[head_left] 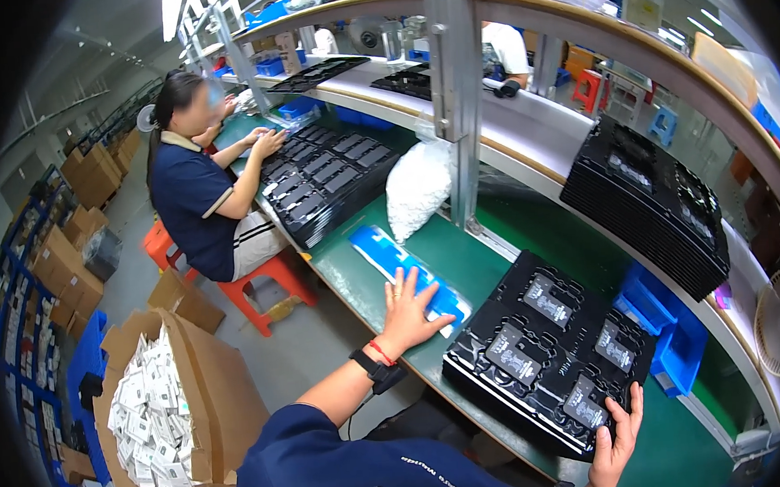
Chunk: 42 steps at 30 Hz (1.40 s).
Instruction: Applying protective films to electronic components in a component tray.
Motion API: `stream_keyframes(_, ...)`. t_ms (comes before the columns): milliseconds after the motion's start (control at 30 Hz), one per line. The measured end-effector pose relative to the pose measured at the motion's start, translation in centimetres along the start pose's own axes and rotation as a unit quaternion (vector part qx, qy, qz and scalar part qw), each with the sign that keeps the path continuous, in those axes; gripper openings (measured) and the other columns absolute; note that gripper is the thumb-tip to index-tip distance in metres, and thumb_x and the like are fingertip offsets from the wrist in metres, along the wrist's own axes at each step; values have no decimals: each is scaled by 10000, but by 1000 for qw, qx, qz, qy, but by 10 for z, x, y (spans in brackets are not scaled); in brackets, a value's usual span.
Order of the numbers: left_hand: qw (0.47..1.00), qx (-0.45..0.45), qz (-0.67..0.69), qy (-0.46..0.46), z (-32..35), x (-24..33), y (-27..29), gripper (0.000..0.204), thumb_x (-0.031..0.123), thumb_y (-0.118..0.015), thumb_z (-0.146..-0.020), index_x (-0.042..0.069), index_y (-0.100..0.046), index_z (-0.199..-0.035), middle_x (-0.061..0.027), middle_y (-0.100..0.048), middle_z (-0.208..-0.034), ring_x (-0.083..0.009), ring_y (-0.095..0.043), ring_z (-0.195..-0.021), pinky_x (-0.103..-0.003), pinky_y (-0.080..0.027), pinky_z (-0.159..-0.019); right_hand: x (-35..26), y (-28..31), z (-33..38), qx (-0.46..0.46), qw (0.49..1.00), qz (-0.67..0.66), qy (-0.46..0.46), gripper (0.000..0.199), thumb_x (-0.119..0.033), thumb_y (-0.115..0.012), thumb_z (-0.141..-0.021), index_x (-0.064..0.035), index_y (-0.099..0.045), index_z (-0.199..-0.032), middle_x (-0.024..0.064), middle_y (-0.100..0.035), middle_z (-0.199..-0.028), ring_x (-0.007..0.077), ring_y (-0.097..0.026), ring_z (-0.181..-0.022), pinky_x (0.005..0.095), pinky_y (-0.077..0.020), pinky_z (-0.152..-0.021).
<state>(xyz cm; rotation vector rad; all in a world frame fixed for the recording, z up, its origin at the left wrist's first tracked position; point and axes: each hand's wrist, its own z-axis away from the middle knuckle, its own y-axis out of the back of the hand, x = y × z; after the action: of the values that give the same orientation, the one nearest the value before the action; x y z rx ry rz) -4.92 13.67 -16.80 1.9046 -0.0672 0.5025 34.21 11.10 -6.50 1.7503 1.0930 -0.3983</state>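
My left hand lies with fingers spread on a long blue-and-white strip, perhaps a sheet of labels or film, on the green bench. To its right sits a stack of black plastic trays. Flat dark rectangular pieces with printing on them rest in the top tray's recesses. At the near right corner of that stack, my right hand touches the edge, thumb and fingers apart. A white bag of small pieces stands beyond the strip, beside a metal post.
A co-worker sits at the left by another black tray stack. More black trays stand on the shelf at right, above blue bins. A carton full of small white packets stands on the floor at left.
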Motion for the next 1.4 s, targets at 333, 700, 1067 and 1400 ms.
stream_keyframes(333, 968, 172, 185, -13, -12, -23, -19, 345, 251, -686, -787, 82, -641, -1084, -174, -582, -1178, -387, -420, -1224, -480, -302, -1024, 1, -2, -2, 6, 1000, -14, 3, 395, -283, -510, -844, 32, -605, -1061, 245, -353, -1402, 358, -294, -1330, 440, -195, -1079)
stream_keyframes(700, 869, 260, 407, -104, -36, 39, 116, 174, -64, -543, -792, -1, -600, -944, -124, -677, -922, -182, -649, -870, -290, -491, -786, -33, 25, -7, -7, 999, 46, 7, 493, -279, -668, -722, -6, -584, -1124, 252, -378, -1372, 389, -363, -1278, 459, -297, -1030)
stream_keyframes(1067, 826, 136, 363, -409, 5, 154, 113, 320, -150, -487, -545, 49, -626, -753, -122, -667, -921, -346, -592, -990, -425, -446, -874, -100, -7, -40, -23, 983, -38, 181, 474, -162, -740, -707, -28, -585, -1135, 209, -526, -1220, 379, -494, -1147, 430, -399, -959)
stream_keyframes(1400, 812, 101, 366, -442, 29, 157, 99, 297, -16, -681, -583, 206, -732, -773, -130, -538, -1151, -362, -430, -1161, -443, -379, -947, -85, -29, -28, -42, 980, -133, 144, 307, -62, -685, -750, -6, -594, -1037, 122, -599, -904, 280, -565, -809, 357, -463, -720)
